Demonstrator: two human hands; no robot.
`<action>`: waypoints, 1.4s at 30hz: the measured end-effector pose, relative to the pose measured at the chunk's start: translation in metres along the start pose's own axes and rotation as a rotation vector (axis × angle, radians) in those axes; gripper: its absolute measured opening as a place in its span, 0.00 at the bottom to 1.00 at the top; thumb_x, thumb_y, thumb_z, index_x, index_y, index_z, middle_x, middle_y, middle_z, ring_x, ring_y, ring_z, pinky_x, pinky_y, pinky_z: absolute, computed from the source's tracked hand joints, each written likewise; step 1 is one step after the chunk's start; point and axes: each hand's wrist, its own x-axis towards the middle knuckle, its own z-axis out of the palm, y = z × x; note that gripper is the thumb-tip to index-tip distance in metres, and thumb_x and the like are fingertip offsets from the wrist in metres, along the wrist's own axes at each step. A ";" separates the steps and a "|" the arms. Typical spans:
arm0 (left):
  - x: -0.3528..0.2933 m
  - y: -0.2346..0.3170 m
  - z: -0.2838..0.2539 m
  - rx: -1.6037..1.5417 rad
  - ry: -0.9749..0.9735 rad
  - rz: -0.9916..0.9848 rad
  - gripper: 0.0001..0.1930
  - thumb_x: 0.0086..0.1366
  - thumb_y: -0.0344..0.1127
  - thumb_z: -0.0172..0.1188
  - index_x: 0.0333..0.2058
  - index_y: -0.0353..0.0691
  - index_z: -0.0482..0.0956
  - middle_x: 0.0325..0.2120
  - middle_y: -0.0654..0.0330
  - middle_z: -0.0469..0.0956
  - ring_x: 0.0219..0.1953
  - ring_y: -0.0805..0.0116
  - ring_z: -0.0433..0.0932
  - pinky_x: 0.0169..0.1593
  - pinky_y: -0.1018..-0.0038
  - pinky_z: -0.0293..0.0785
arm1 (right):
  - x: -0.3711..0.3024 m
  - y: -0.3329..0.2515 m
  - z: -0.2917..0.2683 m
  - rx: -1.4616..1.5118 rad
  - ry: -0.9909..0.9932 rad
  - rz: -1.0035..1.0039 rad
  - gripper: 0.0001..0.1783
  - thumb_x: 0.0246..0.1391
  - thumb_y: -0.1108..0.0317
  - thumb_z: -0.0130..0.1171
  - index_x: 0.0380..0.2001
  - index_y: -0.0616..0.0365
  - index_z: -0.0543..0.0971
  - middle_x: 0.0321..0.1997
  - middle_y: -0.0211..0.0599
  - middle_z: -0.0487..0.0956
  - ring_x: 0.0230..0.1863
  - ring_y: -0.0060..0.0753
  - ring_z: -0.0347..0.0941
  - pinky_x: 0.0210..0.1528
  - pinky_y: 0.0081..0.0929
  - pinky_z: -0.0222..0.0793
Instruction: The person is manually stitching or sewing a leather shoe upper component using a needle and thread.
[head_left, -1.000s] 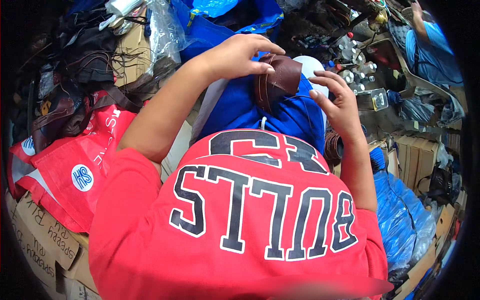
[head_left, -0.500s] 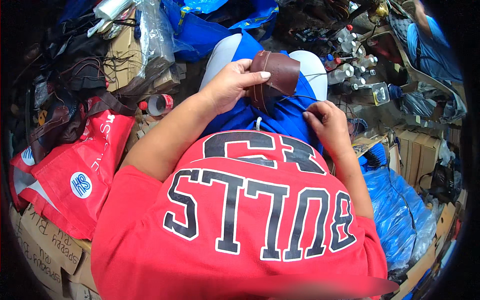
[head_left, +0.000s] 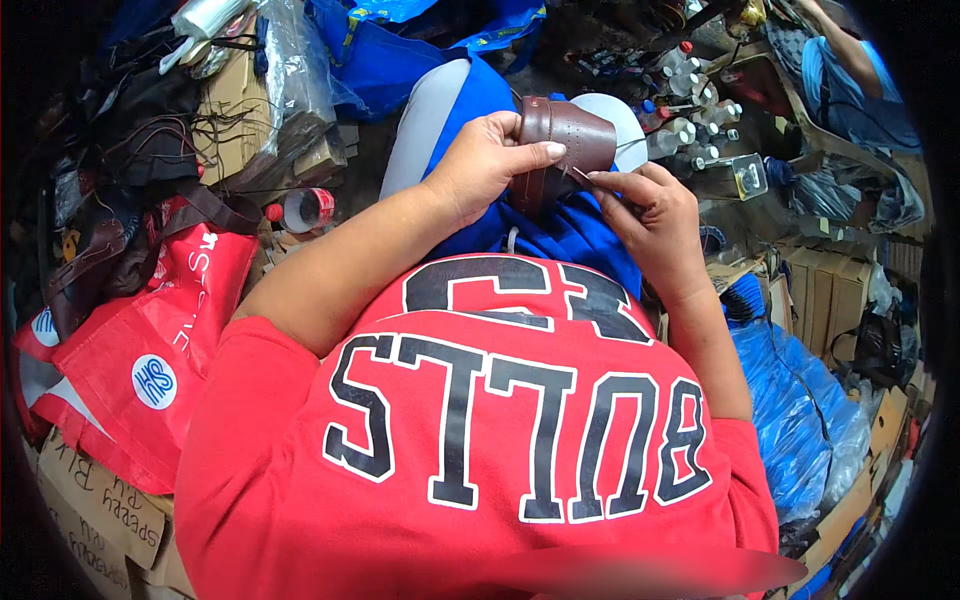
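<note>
A curved brown leather piece (head_left: 590, 137), which looks like part of a shoe upper, is held over my lap. It has a line of small punched holes and a lighter seam. My left hand (head_left: 482, 168) grips its left side, thumb on top and fingers behind. Close against the lower right edge of the leather, my right hand (head_left: 655, 222) pinches a thin needle (head_left: 582, 175) between thumb and forefinger. A dark thread runs near the leather's right side; its full path is hard to make out.
Several plastic bottles (head_left: 683, 132) stand at the upper right. A red bag (head_left: 130, 375) lies at my left, beside a cut bottle with a red label (head_left: 308, 210). Blue plastic wrapping (head_left: 785, 400) and cardboard (head_left: 825, 295) sit at my right. Another person's arm (head_left: 845, 50) shows at the far right.
My right hand has moved up and left to the leather's edge, and the needle now shows in its fingers. The leather has shifted slightly right and turned a little with my left hand.
</note>
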 end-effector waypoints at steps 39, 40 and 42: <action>0.001 -0.008 0.001 -0.034 -0.090 0.085 0.19 0.55 0.28 0.64 0.45 0.29 0.74 0.39 0.53 0.79 0.41 0.69 0.78 0.47 0.73 0.73 | 0.010 -0.020 0.001 0.018 -0.110 0.073 0.07 0.48 0.75 0.61 0.33 0.60 0.82 0.30 0.40 0.80 0.32 0.31 0.77 0.37 0.24 0.70; 0.004 -0.012 0.000 0.011 -0.093 0.096 0.19 0.55 0.27 0.64 0.45 0.28 0.74 0.39 0.52 0.79 0.41 0.69 0.78 0.47 0.73 0.73 | 0.010 -0.009 0.005 0.167 -0.117 0.121 0.07 0.50 0.75 0.61 0.34 0.61 0.81 0.30 0.36 0.80 0.33 0.25 0.75 0.38 0.21 0.68; 0.003 -0.013 0.004 -0.086 -0.099 0.075 0.18 0.55 0.26 0.63 0.45 0.29 0.74 0.38 0.54 0.79 0.40 0.70 0.78 0.47 0.74 0.73 | 0.007 0.019 0.007 0.391 -0.160 0.225 0.07 0.53 0.76 0.60 0.37 0.64 0.80 0.34 0.28 0.78 0.36 0.17 0.71 0.41 0.17 0.65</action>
